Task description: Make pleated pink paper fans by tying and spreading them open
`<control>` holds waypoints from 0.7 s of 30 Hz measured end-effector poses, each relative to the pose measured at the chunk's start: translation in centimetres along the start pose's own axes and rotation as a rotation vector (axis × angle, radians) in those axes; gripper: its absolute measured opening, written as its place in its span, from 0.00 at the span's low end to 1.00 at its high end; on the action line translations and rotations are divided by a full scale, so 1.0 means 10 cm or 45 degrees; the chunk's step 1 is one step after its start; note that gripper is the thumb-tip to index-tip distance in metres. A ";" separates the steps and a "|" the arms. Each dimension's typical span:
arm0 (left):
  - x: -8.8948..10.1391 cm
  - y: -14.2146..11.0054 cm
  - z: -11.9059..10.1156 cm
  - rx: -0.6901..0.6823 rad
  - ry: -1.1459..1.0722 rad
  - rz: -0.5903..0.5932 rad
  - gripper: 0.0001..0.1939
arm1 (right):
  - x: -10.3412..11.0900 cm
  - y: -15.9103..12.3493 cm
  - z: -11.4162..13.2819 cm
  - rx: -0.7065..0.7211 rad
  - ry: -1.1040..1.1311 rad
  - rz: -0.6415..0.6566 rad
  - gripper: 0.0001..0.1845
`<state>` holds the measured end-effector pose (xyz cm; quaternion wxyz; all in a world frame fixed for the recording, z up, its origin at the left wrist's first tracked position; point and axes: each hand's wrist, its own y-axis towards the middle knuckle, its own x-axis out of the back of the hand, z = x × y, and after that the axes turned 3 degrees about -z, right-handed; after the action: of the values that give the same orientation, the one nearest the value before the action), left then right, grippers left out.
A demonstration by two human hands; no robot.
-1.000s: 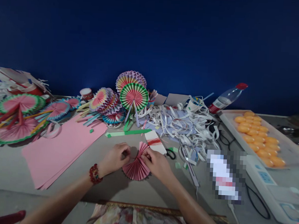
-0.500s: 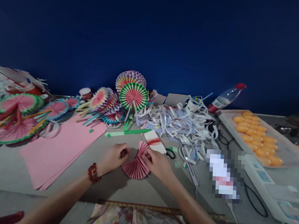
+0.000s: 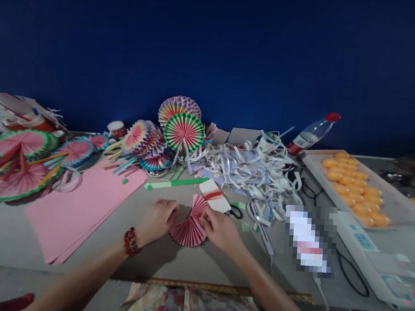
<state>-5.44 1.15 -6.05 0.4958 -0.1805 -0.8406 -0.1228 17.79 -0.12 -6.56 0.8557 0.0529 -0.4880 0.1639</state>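
Note:
A pink pleated paper fan (image 3: 189, 229) lies half spread on the grey table (image 3: 12, 231) in front of me. My left hand (image 3: 157, 220), with a red bead bracelet at the wrist, pinches the fan's left edge. At the right edge, my right hand (image 3: 221, 229) grips the pleats. A white card wound with red thread (image 3: 214, 195) lies just beyond the fan, with black-handled scissors (image 3: 235, 211) to its right.
Pink paper sheets (image 3: 83, 204) lie at left, finished colourful fans (image 3: 184, 131) stand behind and at far left. A heap of white paper strips (image 3: 251, 169), a plastic bottle (image 3: 313, 132), a tray of orange pieces (image 3: 355, 186) and a white device (image 3: 372, 252) fill the right side.
Both hands stay on the pink fan. The left fingers have shifted slightly toward the fan's edge. The view has tilted a little.

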 end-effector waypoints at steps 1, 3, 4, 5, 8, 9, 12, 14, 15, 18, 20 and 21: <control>-0.02 -0.01 0.00 -0.002 0.012 -0.003 0.08 | 0.00 -0.01 0.00 0.000 -0.010 0.000 0.07; -0.04 -0.03 0.00 -0.008 0.024 -0.010 0.09 | 0.00 -0.02 0.01 -0.002 -0.032 -0.002 0.08; -0.04 -0.03 0.01 -0.013 0.025 -0.013 0.09 | 0.00 -0.02 0.01 -0.004 -0.044 -0.003 0.08; -0.04 -0.04 0.02 -0.020 0.025 -0.017 0.09 | 0.01 -0.02 0.01 -0.007 -0.058 -0.006 0.08; 0.00 -0.03 0.06 -0.022 -0.021 -0.015 0.08 | 0.06 -0.04 0.03 -0.017 -0.107 -0.022 0.07; 0.02 -0.02 0.06 0.001 -0.089 0.008 0.07 | 0.09 -0.05 0.04 -0.017 -0.125 -0.030 0.06; 0.10 0.03 -0.01 0.022 -0.344 0.061 0.04 | 0.20 -0.06 0.09 0.001 -0.174 -0.050 0.07; 0.13 0.05 -0.11 -0.037 -0.476 0.045 0.04 | 0.28 -0.06 0.14 0.041 -0.187 -0.055 0.08; 0.15 0.06 -0.16 -0.075 -0.531 0.023 0.04 | 0.32 -0.05 0.16 0.073 -0.186 -0.052 0.08; 0.15 0.09 -0.28 -0.158 -0.732 0.011 0.05 | 0.41 0.03 0.24 0.228 -0.138 -0.035 0.08; 0.12 0.10 -0.31 -0.132 -0.919 0.072 0.05 | 0.45 0.13 0.28 0.381 -0.054 -0.039 0.09; 0.11 0.11 -0.31 -0.098 -1.006 0.110 0.06 | 0.47 0.19 0.30 0.452 -0.012 -0.044 0.09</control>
<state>-2.99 1.11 -3.59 0.1318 -0.2675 -0.9530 -0.0543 16.94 1.99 -1.17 0.8333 0.2121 -0.4544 0.2325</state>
